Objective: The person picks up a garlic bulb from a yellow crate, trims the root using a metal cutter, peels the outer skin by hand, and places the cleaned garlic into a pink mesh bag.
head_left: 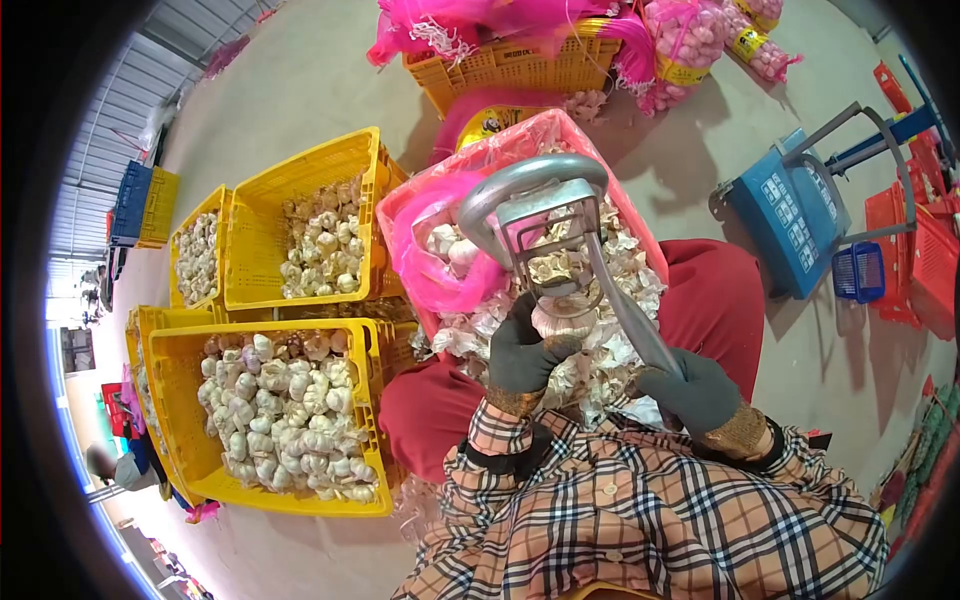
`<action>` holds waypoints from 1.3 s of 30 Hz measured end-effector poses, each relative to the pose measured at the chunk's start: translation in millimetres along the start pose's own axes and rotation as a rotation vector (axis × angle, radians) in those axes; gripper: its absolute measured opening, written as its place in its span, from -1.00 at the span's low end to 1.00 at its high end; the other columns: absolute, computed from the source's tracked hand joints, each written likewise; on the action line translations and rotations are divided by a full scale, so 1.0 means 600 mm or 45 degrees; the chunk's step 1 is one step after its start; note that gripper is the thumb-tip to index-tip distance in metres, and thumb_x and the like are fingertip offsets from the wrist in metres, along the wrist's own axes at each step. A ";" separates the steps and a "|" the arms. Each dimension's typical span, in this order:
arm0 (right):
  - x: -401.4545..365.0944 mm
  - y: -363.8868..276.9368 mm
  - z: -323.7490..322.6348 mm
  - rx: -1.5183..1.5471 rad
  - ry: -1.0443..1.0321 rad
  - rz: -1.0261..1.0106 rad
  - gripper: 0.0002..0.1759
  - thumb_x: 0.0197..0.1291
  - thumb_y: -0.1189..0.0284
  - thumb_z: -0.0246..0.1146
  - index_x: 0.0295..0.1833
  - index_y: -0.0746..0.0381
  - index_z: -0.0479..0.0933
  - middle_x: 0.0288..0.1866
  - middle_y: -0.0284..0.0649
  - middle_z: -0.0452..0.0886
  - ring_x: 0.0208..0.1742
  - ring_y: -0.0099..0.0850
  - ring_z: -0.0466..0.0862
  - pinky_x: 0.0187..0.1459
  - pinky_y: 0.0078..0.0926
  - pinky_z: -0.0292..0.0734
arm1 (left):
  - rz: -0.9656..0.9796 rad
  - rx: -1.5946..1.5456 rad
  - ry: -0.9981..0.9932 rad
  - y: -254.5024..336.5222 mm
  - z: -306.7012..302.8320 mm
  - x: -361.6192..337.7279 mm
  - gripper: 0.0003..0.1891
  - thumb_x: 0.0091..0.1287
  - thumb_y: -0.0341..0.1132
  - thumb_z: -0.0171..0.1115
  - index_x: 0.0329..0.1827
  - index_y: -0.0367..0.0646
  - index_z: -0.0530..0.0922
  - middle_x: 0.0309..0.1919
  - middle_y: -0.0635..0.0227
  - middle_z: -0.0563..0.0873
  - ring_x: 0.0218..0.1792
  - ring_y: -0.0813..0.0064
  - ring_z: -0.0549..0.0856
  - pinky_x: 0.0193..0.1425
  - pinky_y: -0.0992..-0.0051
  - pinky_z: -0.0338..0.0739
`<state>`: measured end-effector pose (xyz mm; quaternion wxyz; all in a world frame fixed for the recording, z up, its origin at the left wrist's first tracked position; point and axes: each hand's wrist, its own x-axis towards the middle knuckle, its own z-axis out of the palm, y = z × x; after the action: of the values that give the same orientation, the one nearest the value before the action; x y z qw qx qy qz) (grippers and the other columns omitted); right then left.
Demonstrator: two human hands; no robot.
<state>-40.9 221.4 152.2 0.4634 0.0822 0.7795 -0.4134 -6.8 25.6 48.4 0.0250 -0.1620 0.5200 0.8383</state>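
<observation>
Head view, single frame, logged remotely.

- Left hand (522, 352), in a dark glove, sat just below frame centre. Its fingers were curled closed around a garlic bulb (562, 318), pressing it up against the lower end of the metal cutter (540, 200). I judged the bulb was held that high so it met the tool's working edge and not the pile beneath.
- Right hand (693, 390), also gloved, was at lower right of centre. Its fingers were wrapped tight about the cutter's long handle, near the end. That low grip probably gave leverage.
- The cutter's looped grey head rose to upper centre, over the pink crate (520, 135). The crate rested on the person's lap (725, 300), in red trousers, likely so loose skins and bulbs fell back inside. It was full of garlic and papery skin, with a pink net bag (440, 270) bunched at its left side.
- Left of frame: several yellow crates (290, 500) of whitish garlic bulbs, standing close beside the lap.
- Top of frame: another yellow crate (520, 65) with pink mesh sacks (690, 35) of garlic on and beside it.
- Right of frame: a blue platform scale (790, 215) on the floor, well apart from both hands.
- Plaid sleeves filled the bottom edge.
</observation>
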 end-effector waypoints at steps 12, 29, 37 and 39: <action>0.087 0.078 0.013 -0.028 0.024 -0.382 -0.52 0.08 0.05 0.25 -0.20 0.31 0.54 -0.56 -0.28 0.52 -0.53 -0.52 0.51 -0.44 -0.49 0.42 | 0.027 -0.105 -0.093 -0.011 -0.009 0.017 -0.44 0.04 -0.44 0.40 0.12 -0.31 0.39 -0.03 0.30 0.59 -0.05 0.50 0.58 0.04 0.50 0.50; 0.083 0.055 0.011 0.274 -0.048 -0.388 -0.51 0.11 0.03 0.25 -0.30 0.32 0.57 -0.58 -0.31 0.53 -0.69 -0.60 0.42 -0.63 -0.65 0.29 | -0.099 -1.008 -0.149 -0.062 -0.055 0.019 -0.41 0.30 0.12 0.04 0.18 -0.20 0.35 -0.08 0.13 0.52 -0.20 0.37 0.55 -0.22 0.54 0.52; 0.003 0.022 -0.007 0.411 -0.288 -0.293 -0.40 0.16 -0.08 0.14 -0.34 0.34 0.58 -0.74 -0.35 0.37 -0.78 -0.59 0.31 -0.70 -0.63 0.17 | -0.406 -1.511 -0.376 -0.072 -0.013 0.037 -0.37 0.22 0.15 0.11 0.11 -0.25 0.38 -0.22 0.19 0.56 -0.34 0.41 0.55 -0.41 0.61 0.48; 0.011 0.031 0.000 0.400 -0.291 -0.321 -0.40 0.15 -0.08 0.14 -0.33 0.33 0.58 -0.73 -0.36 0.38 -0.78 -0.59 0.31 -0.69 -0.63 0.16 | -0.172 -1.623 -0.244 -0.069 0.016 0.029 -0.40 0.24 0.00 0.18 0.15 -0.32 0.36 -0.14 0.09 0.55 -0.22 0.31 0.56 -0.31 0.56 0.53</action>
<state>-35.2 232.1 136.2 0.4748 0.0081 0.6522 -0.5909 -16.7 50.9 11.2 0.0231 -0.1018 -0.0956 0.9899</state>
